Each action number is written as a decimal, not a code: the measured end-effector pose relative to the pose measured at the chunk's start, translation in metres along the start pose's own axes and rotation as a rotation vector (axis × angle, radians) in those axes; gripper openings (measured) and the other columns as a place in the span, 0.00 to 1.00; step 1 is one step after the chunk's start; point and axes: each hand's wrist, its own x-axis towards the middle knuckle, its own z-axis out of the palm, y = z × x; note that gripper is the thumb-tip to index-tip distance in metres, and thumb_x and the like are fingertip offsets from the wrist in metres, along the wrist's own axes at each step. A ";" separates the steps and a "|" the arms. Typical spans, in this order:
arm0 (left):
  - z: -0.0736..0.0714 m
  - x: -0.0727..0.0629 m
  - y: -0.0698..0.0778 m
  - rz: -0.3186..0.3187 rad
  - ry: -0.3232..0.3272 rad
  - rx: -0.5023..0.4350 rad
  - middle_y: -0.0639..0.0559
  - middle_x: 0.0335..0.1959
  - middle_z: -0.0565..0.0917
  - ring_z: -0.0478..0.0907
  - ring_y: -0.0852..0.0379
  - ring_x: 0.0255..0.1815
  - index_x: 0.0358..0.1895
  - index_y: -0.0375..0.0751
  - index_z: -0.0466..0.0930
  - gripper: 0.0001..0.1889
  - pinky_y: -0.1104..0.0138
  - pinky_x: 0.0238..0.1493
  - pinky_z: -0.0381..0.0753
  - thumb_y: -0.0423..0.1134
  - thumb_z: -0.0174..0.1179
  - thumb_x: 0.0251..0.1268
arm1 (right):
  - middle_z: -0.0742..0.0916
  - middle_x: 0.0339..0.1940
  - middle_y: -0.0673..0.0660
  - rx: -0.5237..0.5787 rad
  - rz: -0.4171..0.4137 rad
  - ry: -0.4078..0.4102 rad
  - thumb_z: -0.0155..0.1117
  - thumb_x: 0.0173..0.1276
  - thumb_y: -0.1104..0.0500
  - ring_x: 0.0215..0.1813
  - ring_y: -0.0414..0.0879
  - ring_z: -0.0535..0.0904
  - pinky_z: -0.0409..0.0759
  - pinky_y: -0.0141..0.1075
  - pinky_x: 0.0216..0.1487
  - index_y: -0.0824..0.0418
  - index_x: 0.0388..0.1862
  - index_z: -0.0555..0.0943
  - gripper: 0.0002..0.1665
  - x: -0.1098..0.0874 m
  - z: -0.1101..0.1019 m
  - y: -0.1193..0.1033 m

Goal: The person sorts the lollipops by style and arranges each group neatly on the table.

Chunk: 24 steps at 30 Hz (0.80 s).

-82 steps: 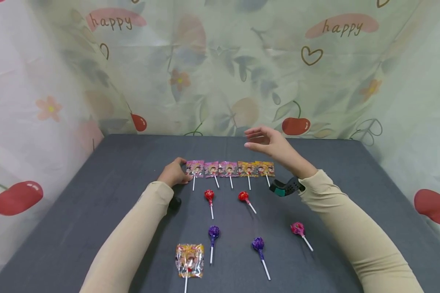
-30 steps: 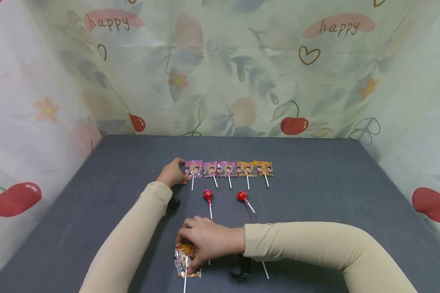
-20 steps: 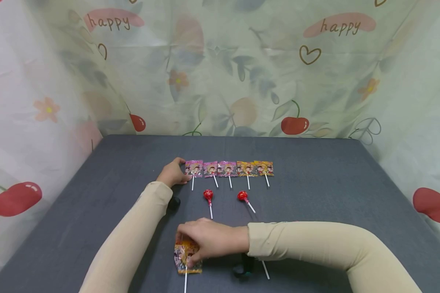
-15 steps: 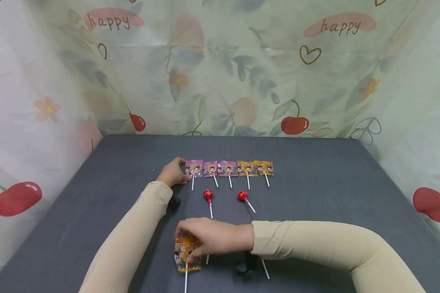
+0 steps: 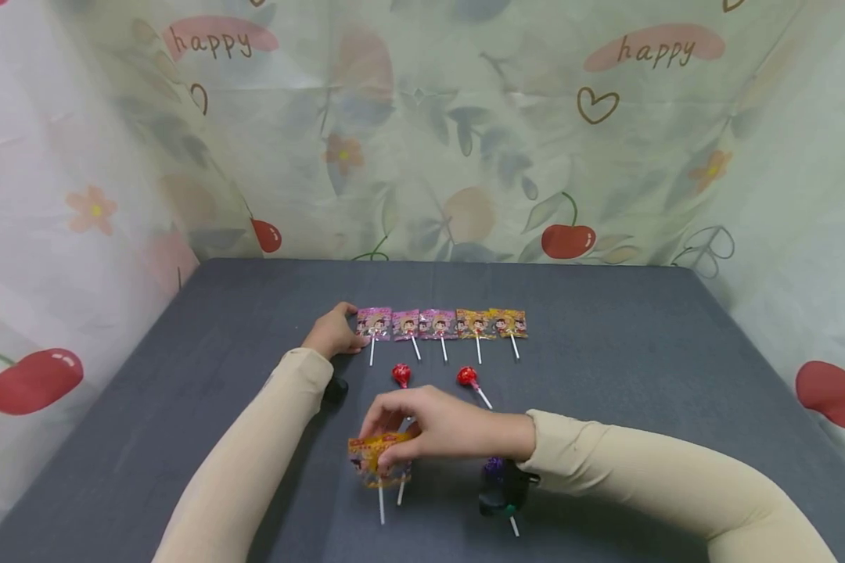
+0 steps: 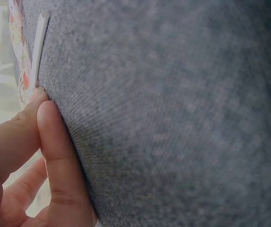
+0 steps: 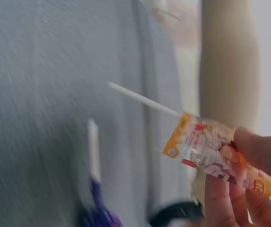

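The right hand pinches 1 orange-edged wrapped lollipop, its white stick pointing toward the near side. To the right in the scene, 1 blurred purple lollipop lies on the gray table; left, a beige sleeve.

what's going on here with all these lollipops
A person's right hand is holding an orange-wrapped lollipop up off the dark table. Their left hand touches the pink-wrapped lollipop at the left end of a row of five, three pink then two orange. Two red lollipops lie nearer the person, and a purple lollipop is partly hidden by the right wristband.
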 end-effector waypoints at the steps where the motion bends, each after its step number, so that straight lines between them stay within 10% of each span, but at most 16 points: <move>1: 0.000 0.000 0.000 0.004 0.000 -0.003 0.31 0.63 0.70 0.76 0.62 0.21 0.71 0.44 0.59 0.36 0.73 0.24 0.79 0.32 0.66 0.60 | 0.85 0.43 0.50 0.015 0.003 0.025 0.72 0.59 0.61 0.44 0.34 0.80 0.82 0.31 0.45 0.56 0.45 0.81 0.15 -0.002 -0.006 -0.001; 12: 0.001 0.000 0.002 -0.020 0.002 0.005 0.32 0.65 0.67 0.75 0.62 0.21 0.71 0.44 0.59 0.37 0.73 0.25 0.79 0.31 0.66 0.60 | 0.85 0.47 0.59 0.033 -0.023 0.399 0.68 0.62 0.64 0.44 0.48 0.83 0.83 0.38 0.45 0.64 0.49 0.80 0.16 -0.026 -0.088 0.001; 24: 0.001 0.001 0.001 -0.011 0.005 0.013 0.32 0.64 0.68 0.75 0.62 0.20 0.71 0.44 0.59 0.37 0.73 0.24 0.79 0.32 0.67 0.60 | 0.83 0.46 0.48 -0.055 0.035 0.675 0.66 0.66 0.61 0.40 0.41 0.84 0.82 0.34 0.44 0.61 0.53 0.78 0.17 -0.061 -0.158 0.040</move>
